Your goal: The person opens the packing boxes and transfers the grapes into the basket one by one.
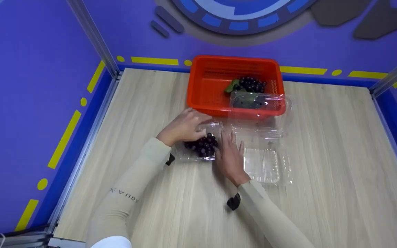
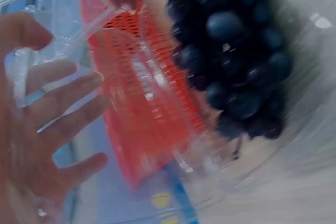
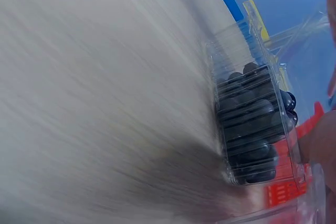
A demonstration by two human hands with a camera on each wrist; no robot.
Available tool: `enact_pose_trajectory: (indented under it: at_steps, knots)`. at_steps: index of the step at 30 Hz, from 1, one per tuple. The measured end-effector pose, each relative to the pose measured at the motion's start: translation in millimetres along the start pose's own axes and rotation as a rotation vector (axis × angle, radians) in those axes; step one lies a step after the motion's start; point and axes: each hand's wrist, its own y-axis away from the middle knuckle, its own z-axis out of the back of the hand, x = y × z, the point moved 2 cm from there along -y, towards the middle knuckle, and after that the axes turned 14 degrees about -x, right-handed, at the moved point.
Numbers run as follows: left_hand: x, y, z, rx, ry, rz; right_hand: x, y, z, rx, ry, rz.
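A bunch of dark grapes (image 1: 203,145) lies in a clear plastic clamshell box (image 1: 193,159) on the table. My left hand (image 1: 186,125) reaches over the back left of this box. In the left wrist view the fingers (image 2: 68,98) of that hand are spread and extended against the clear plastic, beside the grapes (image 2: 231,51). Along the box's right side, my right hand (image 1: 230,156) has its fingers stretched forward, touching the plastic near the rim. Seen from the right wrist, the grapes (image 3: 252,124) show through the ribbed box wall.
Behind the hands stands a red plastic basket (image 1: 205,93) holding another grape bunch (image 1: 252,84) with a green leaf (image 1: 232,86). A second clear clamshell (image 1: 262,165) lies open to the right, its lid (image 1: 257,132) leaning over the basket's front rim. Blue panels (image 1: 143,41) border the table.
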Motion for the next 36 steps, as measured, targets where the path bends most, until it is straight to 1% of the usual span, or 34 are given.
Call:
enact_pose_trajectory:
  at_steps: [2,5,7,9,11,13,15,17,18,19,20,21,24,25,26,27,29,31,33,36]
  knots:
    - [-1.4,-2.0,5.9,-0.061,-0.088,-0.048,0,0.4,1,-0.007,0.013,0.021]
    - [-2.7,-3.3,11.9,-0.143,-0.196,-0.086,1,2.4,2,-0.006,0.004,0.043]
    - [-3.7,-3.9,13.9,-0.198,-0.246,-0.101,2,3.7,4,0.002,-0.003,0.064]
    - [-4.7,-4.1,15.1,-0.242,-0.272,-0.102,4,5.0,5,0.019,-0.004,0.083]
    - [-6.3,-4.3,15.5,-0.279,-0.283,-0.103,5,6.1,6,0.042,-0.004,0.094]
    - [-8.6,-4.1,15.5,-0.318,-0.273,-0.121,6,6.9,7,0.064,0.002,0.100]
    - [-11.5,-2.7,14.4,-0.350,-0.242,-0.151,6,8.1,9,0.081,0.010,0.101]
    - [-13.4,0.0,11.3,-0.364,-0.193,-0.187,5,9.1,11,0.080,0.011,0.105]
    - [-13.7,2.2,9.2,-0.348,-0.164,-0.198,5,9.7,12,0.076,0.015,0.111]
    - [-13.5,4.7,6.4,-0.309,-0.137,-0.194,4,10.2,13,0.070,0.018,0.118]
    - [-12.9,7.4,3.3,-0.246,-0.104,-0.169,4,10.6,14,0.065,0.018,0.122]
    - [-11.7,10.3,-0.3,-0.170,-0.069,-0.133,4,10.9,15,0.060,0.021,0.128]
    - [-7.2,21.5,-11.4,0.071,-0.003,0.008,4,11.6,16,0.049,0.022,0.136]
    - [-6.1,25.2,-15.0,0.139,0.011,0.050,4,11.9,16,0.048,0.018,0.136]
    - [-5.3,28.9,-18.4,0.191,0.030,0.078,4,12.3,16,0.049,0.012,0.135]
    - [-4.5,32.4,-21.7,0.225,0.044,0.087,4,12.7,17,0.047,0.009,0.137]
    - [-3.1,37.9,-28.0,0.265,0.072,0.084,5,14.0,16,0.045,-0.005,0.136]
    - [-1.9,41.4,-33.5,0.286,0.089,0.082,6,15.3,16,0.051,-0.015,0.135]
    - [-1.1,42.6,-38.5,0.284,0.089,0.081,6,16.2,15,0.054,-0.021,0.134]
    - [-2.0,40.9,-45.2,0.277,0.066,0.088,6,16.6,15,0.049,-0.020,0.125]
